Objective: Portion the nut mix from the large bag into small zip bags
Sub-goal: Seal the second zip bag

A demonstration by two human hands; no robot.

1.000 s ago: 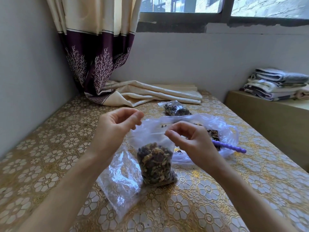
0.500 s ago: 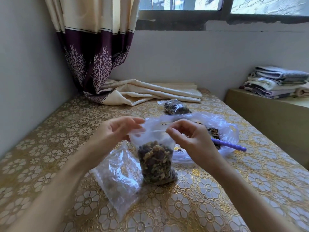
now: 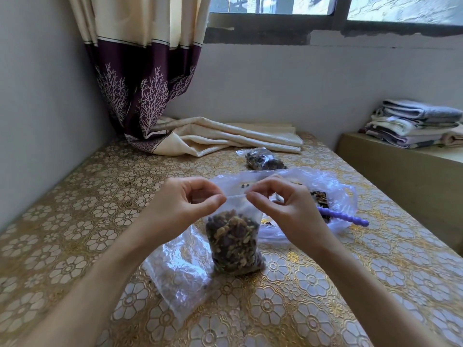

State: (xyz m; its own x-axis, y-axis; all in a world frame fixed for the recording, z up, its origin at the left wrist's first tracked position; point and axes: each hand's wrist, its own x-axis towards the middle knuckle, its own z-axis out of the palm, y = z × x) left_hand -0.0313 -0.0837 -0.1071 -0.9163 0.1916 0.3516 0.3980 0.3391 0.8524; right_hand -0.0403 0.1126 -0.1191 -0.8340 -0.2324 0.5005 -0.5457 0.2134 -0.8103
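A small zip bag [image 3: 234,242] half full of nut mix stands upright on the table [image 3: 100,221]. My left hand [image 3: 186,207] pinches the left part of its zip strip. At the right part of the same strip my right hand [image 3: 283,209] pinches too. Behind the hands lies the large clear bag [image 3: 333,186] with dark nut mix inside and a purple scoop handle [image 3: 344,216] sticking out to the right. An empty zip bag [image 3: 178,271] lies flat at the front left. Another filled small bag [image 3: 264,160] rests farther back.
A cream and purple curtain [image 3: 147,78] hangs at the back left, its hem spread over the table's far end. A low wooden ledge [image 3: 400,176] on the right carries folded towels [image 3: 413,123]. The grey wall [image 3: 37,108] bounds the table on the left.
Both hands have drawn closer together along the top of the small bag, and the bag's mouth now looks pressed flat between the fingertips.
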